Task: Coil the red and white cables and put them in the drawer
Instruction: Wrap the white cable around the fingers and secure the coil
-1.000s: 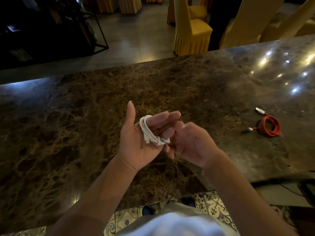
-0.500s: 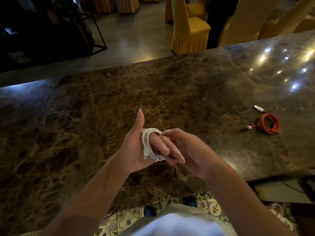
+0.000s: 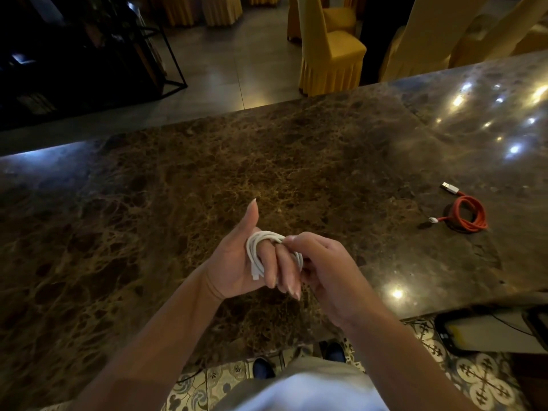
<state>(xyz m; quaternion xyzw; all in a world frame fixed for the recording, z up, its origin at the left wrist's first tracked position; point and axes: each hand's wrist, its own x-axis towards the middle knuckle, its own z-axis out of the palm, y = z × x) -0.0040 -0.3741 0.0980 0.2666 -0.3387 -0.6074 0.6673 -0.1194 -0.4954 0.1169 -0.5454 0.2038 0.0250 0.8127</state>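
Observation:
The white cable (image 3: 255, 256) is wound in several loops round the fingers of my left hand (image 3: 234, 271), over the near part of the marble counter (image 3: 178, 188). Those fingers point down and are fairly straight, and the thumb sticks up. My right hand (image 3: 326, 268) pinches the top of the white coil with thumb and fingertips. One white plug end hangs at the coil's lower left. The red cable (image 3: 468, 215) lies coiled on the counter at the right, its two plugs sticking out, well apart from both hands.
Below the counter's near right edge an open, light-bottomed compartment (image 3: 489, 333) shows, with a thin dark wire across it. Yellow-covered chairs (image 3: 332, 51) stand beyond the far edge. A dark metal rack (image 3: 89, 54) is at the far left. Patterned floor tiles are by my feet.
My left fingers have tipped downward with the coil on them. My right hand has moved from under the fingers to the top of the coil and now pinches it.

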